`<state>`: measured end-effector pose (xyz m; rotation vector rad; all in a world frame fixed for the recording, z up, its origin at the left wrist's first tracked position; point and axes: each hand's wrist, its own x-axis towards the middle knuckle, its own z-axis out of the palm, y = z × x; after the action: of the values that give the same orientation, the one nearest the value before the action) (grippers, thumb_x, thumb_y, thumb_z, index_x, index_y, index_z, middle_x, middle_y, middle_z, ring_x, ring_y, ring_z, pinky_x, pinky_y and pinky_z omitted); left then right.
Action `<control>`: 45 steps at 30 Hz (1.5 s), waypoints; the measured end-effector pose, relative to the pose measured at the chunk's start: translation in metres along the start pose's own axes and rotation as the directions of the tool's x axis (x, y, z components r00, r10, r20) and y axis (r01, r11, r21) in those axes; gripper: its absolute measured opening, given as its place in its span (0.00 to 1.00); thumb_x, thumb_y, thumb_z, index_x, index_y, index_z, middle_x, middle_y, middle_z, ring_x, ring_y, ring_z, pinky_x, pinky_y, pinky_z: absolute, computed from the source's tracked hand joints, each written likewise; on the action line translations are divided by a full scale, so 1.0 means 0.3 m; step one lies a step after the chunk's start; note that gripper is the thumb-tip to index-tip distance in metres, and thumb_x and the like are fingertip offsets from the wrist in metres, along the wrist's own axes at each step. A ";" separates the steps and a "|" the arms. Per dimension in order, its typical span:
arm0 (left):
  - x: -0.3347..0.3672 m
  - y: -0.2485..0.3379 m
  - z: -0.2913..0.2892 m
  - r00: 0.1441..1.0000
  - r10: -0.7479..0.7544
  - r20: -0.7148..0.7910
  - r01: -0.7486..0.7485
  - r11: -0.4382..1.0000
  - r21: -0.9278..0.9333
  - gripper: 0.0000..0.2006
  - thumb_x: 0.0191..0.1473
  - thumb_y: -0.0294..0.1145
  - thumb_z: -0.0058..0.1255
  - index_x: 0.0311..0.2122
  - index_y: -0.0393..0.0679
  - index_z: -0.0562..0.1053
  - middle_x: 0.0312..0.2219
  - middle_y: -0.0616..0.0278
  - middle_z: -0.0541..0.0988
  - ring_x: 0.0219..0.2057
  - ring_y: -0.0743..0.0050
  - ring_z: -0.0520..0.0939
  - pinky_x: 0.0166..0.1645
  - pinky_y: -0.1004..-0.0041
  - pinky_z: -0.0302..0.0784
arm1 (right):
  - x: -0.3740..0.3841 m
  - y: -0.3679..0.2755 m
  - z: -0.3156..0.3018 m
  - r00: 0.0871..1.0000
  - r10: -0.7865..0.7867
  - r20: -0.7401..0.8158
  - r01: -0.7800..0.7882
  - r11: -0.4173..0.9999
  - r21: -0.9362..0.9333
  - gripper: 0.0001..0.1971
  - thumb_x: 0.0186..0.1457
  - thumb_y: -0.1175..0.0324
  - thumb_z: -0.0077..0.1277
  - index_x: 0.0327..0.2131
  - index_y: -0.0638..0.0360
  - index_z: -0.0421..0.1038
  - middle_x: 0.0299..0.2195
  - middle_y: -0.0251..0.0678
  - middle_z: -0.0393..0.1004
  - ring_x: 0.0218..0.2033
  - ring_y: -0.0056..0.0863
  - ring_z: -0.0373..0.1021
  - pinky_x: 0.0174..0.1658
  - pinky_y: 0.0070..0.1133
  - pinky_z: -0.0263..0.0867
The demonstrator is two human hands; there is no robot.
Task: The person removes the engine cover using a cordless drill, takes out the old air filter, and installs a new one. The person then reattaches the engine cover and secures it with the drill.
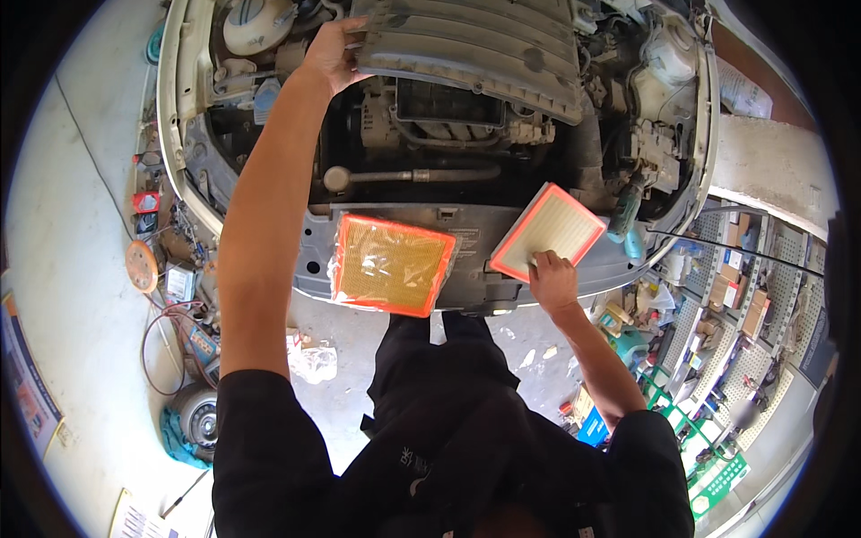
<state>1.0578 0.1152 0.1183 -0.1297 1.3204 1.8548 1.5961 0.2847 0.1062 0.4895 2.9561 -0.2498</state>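
Observation:
My left hand (334, 56) reaches far into the engine bay and grips the left edge of a dusty black air filter housing cover (466, 45). The cover is tilted up, and an open rectangular housing (448, 103) shows beneath its near edge. My right hand (553, 280) is closed on the near edge of a pale pleated air filter (554, 230) with an orange-red rim, held at a slant over the front panel. Left of it, a yellowish air filter (395, 264) with an orange rim lies in clear plastic wrap on the same panel.
A cordless drill (625, 213) rests at the right of the front panel (484, 235). A metal pipe (404, 176) crosses the bay. Shelves with boxes (753, 309) stand at right. Tools, a hose (148, 345) and a wheel (199, 417) lie at left.

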 end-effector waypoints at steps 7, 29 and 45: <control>-0.031 -0.050 -0.034 0.997 0.074 0.009 -0.075 0.988 0.137 0.33 0.68 0.50 0.46 0.71 0.41 0.62 0.62 0.42 0.69 0.58 0.50 0.73 0.64 0.52 0.71 | 0.004 -0.322 0.018 0.991 0.134 -0.028 -0.114 0.924 0.365 0.17 0.55 0.66 0.64 0.46 0.60 0.74 0.35 0.43 0.80 0.32 0.43 0.81 0.34 0.35 0.76; -1.121 -0.905 -0.327 0.929 0.216 -0.302 0.033 0.762 0.647 0.24 0.63 0.34 0.62 0.57 0.27 0.74 0.43 0.52 0.84 0.42 0.75 0.84 0.46 0.75 0.79 | -0.005 -0.391 0.099 0.879 0.292 0.377 -0.450 0.245 0.859 0.14 0.57 0.64 0.65 0.37 0.68 0.78 0.28 0.43 0.82 0.29 0.30 0.79 0.35 0.30 0.74; -1.084 -0.976 0.187 0.966 0.250 0.068 -0.190 0.505 0.842 0.18 0.54 0.34 0.69 0.45 0.33 0.79 0.36 0.50 0.84 0.35 0.58 0.88 0.40 0.63 0.83 | -0.023 -0.422 0.155 0.837 0.339 0.430 -0.492 0.119 0.862 0.11 0.51 0.69 0.66 0.36 0.67 0.84 0.28 0.42 0.84 0.30 0.28 0.80 0.37 0.27 0.75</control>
<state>1.4848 0.0069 0.0957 0.5357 2.2326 1.1796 1.5656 0.1560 0.0797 1.3188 1.9382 -1.9763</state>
